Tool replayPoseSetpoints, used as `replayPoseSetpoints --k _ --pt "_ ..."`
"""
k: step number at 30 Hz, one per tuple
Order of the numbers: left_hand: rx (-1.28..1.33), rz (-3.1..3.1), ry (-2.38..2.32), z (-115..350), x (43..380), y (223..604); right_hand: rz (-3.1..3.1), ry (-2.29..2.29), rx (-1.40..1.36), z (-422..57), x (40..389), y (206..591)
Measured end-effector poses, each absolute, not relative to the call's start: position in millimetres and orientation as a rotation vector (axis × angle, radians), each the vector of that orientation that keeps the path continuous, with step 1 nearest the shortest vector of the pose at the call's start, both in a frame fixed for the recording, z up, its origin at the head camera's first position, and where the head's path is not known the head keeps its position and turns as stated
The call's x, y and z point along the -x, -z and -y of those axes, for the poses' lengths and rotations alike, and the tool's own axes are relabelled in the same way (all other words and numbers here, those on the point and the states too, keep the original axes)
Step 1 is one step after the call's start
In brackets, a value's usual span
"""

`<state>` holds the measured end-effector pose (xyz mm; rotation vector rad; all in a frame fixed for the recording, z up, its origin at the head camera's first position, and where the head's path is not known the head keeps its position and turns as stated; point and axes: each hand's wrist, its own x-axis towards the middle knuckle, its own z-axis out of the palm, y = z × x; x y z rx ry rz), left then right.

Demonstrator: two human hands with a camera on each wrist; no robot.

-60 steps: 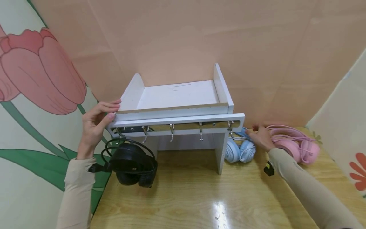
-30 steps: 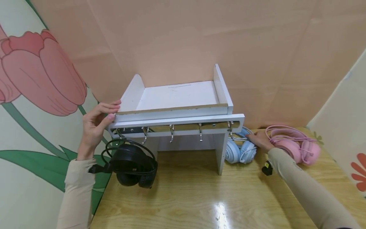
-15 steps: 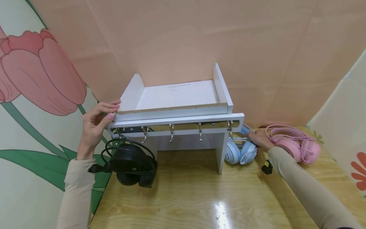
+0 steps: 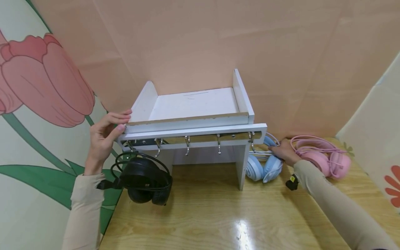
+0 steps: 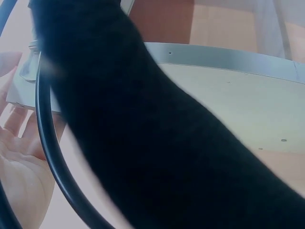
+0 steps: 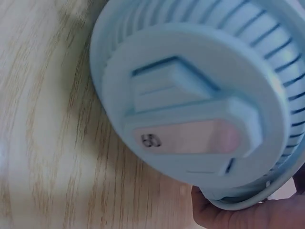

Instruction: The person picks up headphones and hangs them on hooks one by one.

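My left hand (image 4: pixel 102 140) holds the left front corner of a white shelf (image 4: pixel 190 119), thumb in front and fingers over the top. Below that hand, black headphones (image 4: pixel 142 175) hang at the leftmost hook of the shelf's front rail. Their dark band (image 5: pixel 119 119) blocks much of the left wrist view. To the right of the shelf, my right hand (image 4: pixel 285 152) grips light blue headphones (image 4: pixel 272 169) by the band. One blue ear cup (image 6: pixel 190 109) fills the right wrist view close over the wood, with the fingers (image 6: pixel 252 214) curled at the lower right.
Pink headphones (image 4: pixel 320 161) with a coiled cable lie just right of my right hand. Several metal hooks (image 4: pixel 188 145) line the rail. The shelf's right side panel (image 4: pixel 241 166) stands between its underside and the blue headphones. All stand on a wooden table (image 4: pixel 203 215).
My right hand has closed on the blue headphones' band. Their ear cups have shifted slightly right and tilted. The left hand, shelf and black headphones stay as they were.
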<state>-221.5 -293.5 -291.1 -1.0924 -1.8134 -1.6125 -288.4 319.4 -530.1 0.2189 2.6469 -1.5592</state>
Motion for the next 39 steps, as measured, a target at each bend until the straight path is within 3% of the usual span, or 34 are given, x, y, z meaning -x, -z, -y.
replayPoseSetpoints --k 39 --pt "1.087 1.812 1.623 291.9 219.9 291.3 -2.095 1.965 -0.189 -319.4 261.7 492.9"
